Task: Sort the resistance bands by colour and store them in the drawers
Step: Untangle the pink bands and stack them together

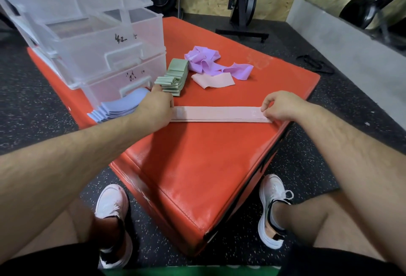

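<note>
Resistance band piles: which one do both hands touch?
The flat pale pink rubber stack nearest the person: left hand rests on one end, right hand pinches the other.

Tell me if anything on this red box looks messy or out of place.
Yes: the purple bands lie crumpled at the far side, with one loose pink band beside them, unlike the tidy green stack, blue stack and pink stack.
</note>
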Tool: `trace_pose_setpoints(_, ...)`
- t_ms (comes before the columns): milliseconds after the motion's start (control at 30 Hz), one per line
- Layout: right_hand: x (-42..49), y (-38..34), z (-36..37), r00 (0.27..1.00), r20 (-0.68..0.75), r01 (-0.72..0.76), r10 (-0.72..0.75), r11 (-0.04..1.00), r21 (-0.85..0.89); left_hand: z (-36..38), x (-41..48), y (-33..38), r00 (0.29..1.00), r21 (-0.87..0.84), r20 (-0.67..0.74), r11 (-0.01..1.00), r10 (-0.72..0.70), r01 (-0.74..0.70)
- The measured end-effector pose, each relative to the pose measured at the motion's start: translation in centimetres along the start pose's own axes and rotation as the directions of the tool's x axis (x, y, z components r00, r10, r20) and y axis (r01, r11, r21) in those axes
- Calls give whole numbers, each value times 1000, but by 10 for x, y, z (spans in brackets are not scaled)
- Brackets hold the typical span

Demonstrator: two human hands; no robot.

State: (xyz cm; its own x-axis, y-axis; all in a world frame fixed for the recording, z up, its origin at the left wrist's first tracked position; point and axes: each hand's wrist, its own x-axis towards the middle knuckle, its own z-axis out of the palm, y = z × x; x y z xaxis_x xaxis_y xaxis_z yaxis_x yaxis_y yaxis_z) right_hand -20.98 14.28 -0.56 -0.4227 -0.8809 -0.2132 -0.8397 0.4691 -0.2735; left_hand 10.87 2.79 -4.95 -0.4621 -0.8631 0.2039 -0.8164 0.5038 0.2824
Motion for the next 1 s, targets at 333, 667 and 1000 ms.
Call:
trace_pose_setpoints(333,33,-88,20,925,-143,364,-353,929,60,1,36,36,992,-31,-25,991,127,-128)
trace_pose_setpoints(667,93,-123,61,937,-64,340,-345,938,-69,4,73,52,986,179,-92,976,142,-124)
trace_pose_setpoints(1000,69,-104,5,880,-415,430,-230,757,493,-17,88,54,999,-255,-39,966,38,-47)
